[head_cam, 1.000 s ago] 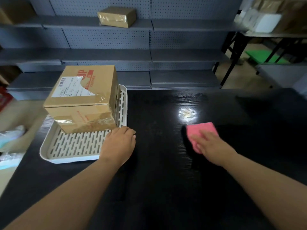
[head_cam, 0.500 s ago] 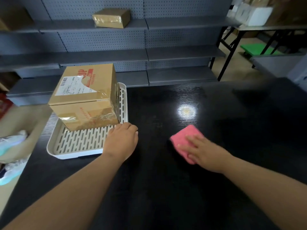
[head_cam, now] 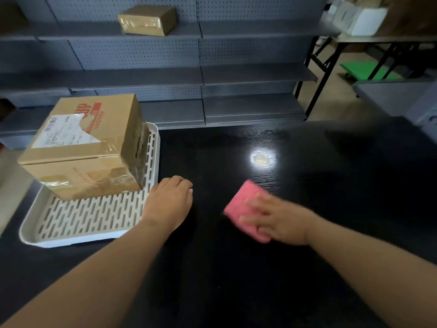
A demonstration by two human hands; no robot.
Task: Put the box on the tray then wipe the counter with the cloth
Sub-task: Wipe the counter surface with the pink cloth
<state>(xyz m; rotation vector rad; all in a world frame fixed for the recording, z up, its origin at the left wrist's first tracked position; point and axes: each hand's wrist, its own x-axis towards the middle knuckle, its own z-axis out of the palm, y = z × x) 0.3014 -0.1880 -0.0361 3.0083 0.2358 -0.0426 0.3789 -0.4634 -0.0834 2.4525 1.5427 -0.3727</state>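
A taped cardboard box [head_cam: 82, 147] with a white label stands on the far part of a white slotted tray [head_cam: 78, 218] at the left of the black counter [head_cam: 260, 292]. My left hand [head_cam: 169, 200] rests palm down, fingers curled, against the tray's right front corner and holds nothing. A pink cloth [head_cam: 243, 204] lies flat on the counter to the right. My right hand [head_cam: 276, 218] presses on the cloth with spread fingers, covering its near right part; the hand is motion-blurred.
Grey pegboard shelving [head_cam: 201, 76] runs behind the counter, with a small wrapped box [head_cam: 146, 20] on an upper shelf. A folding table [head_cam: 354, 41] with white boxes stands at the far right, a green item [head_cam: 364, 71] below it. A bright light reflection [head_cam: 262, 158] sits mid-counter.
My right hand has slid the pink cloth leftward and toward me across the counter. The left hand has stayed by the tray corner. The box has not moved on the tray.
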